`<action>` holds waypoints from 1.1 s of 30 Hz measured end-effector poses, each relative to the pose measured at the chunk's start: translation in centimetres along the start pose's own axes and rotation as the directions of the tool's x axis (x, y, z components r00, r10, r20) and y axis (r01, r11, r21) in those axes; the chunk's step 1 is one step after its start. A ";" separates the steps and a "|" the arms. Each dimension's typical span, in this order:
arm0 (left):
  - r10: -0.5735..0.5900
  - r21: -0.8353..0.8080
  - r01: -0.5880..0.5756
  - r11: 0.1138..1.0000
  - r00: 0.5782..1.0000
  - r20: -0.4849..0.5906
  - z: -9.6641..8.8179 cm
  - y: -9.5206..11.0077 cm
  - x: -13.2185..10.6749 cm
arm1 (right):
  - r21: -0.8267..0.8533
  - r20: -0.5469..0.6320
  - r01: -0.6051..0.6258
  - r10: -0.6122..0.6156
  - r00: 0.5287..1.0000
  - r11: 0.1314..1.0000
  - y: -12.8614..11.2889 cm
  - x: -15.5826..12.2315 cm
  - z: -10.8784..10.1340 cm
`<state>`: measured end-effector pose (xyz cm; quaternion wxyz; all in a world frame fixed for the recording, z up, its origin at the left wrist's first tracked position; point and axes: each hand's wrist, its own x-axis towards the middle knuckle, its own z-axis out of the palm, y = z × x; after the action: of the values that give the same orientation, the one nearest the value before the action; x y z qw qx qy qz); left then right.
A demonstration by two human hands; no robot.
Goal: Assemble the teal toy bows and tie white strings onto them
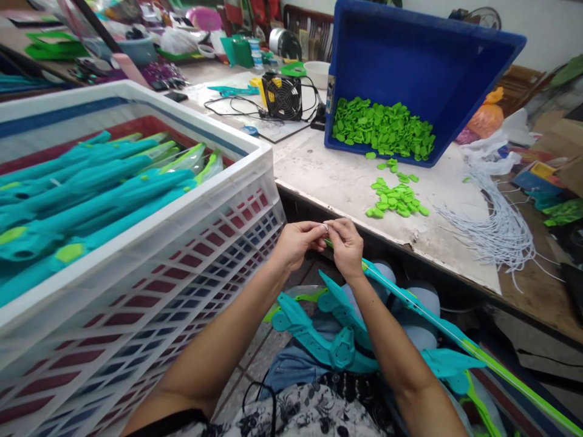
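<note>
Pinching white string (325, 227), left hand (294, 244) beside right hand (348, 247), arms (230, 318) outstretched

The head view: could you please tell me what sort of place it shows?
Probably a small workshop for hand assembly: a white crate holds many similar teal parts, a tipped blue bin holds loose green pieces, and a bundle of white cords lies nearby.
</note>
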<state>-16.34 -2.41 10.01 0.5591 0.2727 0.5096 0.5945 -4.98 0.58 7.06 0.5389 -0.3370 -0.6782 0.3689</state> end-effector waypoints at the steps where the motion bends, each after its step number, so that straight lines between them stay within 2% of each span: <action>1: 0.002 -0.029 -0.003 1.000 1.000 -0.026 0.2 0.0 0.0 | -0.002 0.034 0.008 -0.008 0.999 1.000 0.0 0.0 -0.1; 3: 0.012 -0.078 -0.018 0.997 0.996 -0.086 0.7 -0.1 0.0 | -0.014 0.054 0.002 -0.001 0.999 1.000 0.0 -0.2 -0.1; 7: 0.047 -0.073 -0.057 0.996 0.989 -0.141 1.6 -0.2 0.1 | -0.026 -0.009 -0.009 0.009 1.000 1.000 0.0 -0.3 0.0; 11: 0.003 -0.131 -0.015 0.991 0.996 -0.085 1.3 -0.1 0.2 | -0.050 0.036 0.108 -0.106 0.994 0.993 0.2 0.5 -0.6; 14: 0.007 -0.147 -0.009 0.989 1.000 -0.013 0.6 0.1 0.2 | -0.072 0.031 0.137 -0.135 0.990 0.988 0.2 1.1 -1.3; 20: 0.064 0.157 -0.079 0.984 0.993 0.099 -0.3 0.8 0.1 | -0.290 0.198 0.281 -0.229 0.953 0.915 -0.2 1.3 -2.3; 23: 0.082 0.271 -0.111 0.956 0.990 0.115 -0.4 0.9 0.1 | -0.365 0.271 0.314 -0.222 0.936 0.877 -0.3 1.5 -2.5; 26: 0.104 0.336 -0.132 0.932 0.989 0.100 -0.4 0.8 0.0 | -0.338 0.295 0.270 -0.171 0.940 0.902 -0.3 1.6 -2.6; 30: 0.143 0.429 -0.166 0.888 0.986 0.085 -0.5 0.7 -0.3 | -0.234 0.294 0.130 -0.057 0.954 0.964 -0.2 1.6 -2.8; 33: 0.146 0.451 -0.174 0.875 0.985 0.097 -0.5 0.6 -0.6 | -0.139 0.346 0.038 0.013 0.938 0.990 -0.1 1.5 -3.1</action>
<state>-16.89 -2.99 10.57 0.4431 0.4556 0.5940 0.4932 -2.22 2.24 8.38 0.3878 -0.3003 -0.7892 0.3695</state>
